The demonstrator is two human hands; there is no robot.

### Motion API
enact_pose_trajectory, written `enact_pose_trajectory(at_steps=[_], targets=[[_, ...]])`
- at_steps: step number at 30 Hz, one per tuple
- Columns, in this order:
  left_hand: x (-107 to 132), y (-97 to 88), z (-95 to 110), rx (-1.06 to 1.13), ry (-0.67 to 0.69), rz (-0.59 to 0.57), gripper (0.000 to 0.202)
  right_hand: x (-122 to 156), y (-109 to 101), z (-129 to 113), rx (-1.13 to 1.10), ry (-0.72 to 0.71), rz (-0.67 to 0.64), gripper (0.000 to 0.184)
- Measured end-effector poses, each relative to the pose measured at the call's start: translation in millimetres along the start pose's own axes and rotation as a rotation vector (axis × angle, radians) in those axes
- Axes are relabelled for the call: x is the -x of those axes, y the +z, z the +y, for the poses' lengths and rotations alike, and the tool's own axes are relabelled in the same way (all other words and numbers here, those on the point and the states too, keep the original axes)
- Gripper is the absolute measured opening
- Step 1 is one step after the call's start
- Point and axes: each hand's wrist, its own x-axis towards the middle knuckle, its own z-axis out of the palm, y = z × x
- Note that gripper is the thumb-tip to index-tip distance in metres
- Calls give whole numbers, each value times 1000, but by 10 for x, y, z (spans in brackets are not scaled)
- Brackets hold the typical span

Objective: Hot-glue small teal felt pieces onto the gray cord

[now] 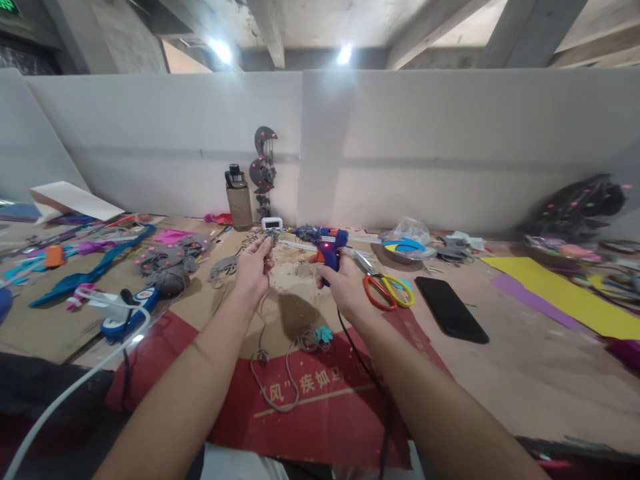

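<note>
My right hand (344,285) is wrapped round the grip of a blue hot glue gun (325,243), its red light on and its nozzle pointing left. My left hand (254,267) pinches a small grey felt piece (271,235) held up near the nozzle, with a grey cord (273,373) hanging from it down onto the cardboard. A small grey and teal ornament (315,337) lies below the hands. The gun's black cable runs back along my right forearm.
Orange and yellow scissors (387,291) and a black phone (451,308) lie right of my right hand. A second glue gun (127,313) sits at left among grey felt cut-outs (167,263). A bottle (239,198) stands by the wall; yellow foam sheet (565,293) lies right.
</note>
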Motion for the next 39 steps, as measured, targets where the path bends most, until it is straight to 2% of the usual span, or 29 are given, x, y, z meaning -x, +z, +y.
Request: enact_pose_trajectory(at_steps=[2,3,5,7,10,13,15,16,20,23,27,32,35,39], targets=[[4,1,-3,-1,0,-13,29,-79,-41,105,-45,119,11,28],[11,7,-4,-7,1,-22,30,-119,-70,168,18,165,2,23],[34,26,-6,-32,10,-48,29,-184,-142,297,286,191,4,11],[65,54,-7,-72,33,-75,28,-212,-217,402,507,184,-11,11],[114,97,-12,-139,88,-104,25,-180,-289,449,679,119,55,25],[154,124,-31,-221,173,-125,19,-118,-250,339,835,-47,208,22],[178,129,-50,-305,253,-134,15,-87,-146,218,708,-118,198,17],[192,129,-60,-362,294,-132,13,-74,-76,159,563,-131,140,18],[268,143,-79,-589,423,-115,11,-30,211,22,-142,-8,-55,31],[330,182,-72,-601,397,-140,9,-9,290,15,-364,97,-66,35],[368,233,-70,-579,328,-227,8,-15,208,20,-287,143,-17,28],[354,238,-110,-489,224,-300,16,-31,117,-28,-1,22,43,16],[350,227,-135,-465,197,-318,18,-19,105,-60,93,-66,74,16],[364,227,-141,-458,198,-369,18,-1,94,-73,158,-105,71,19]])
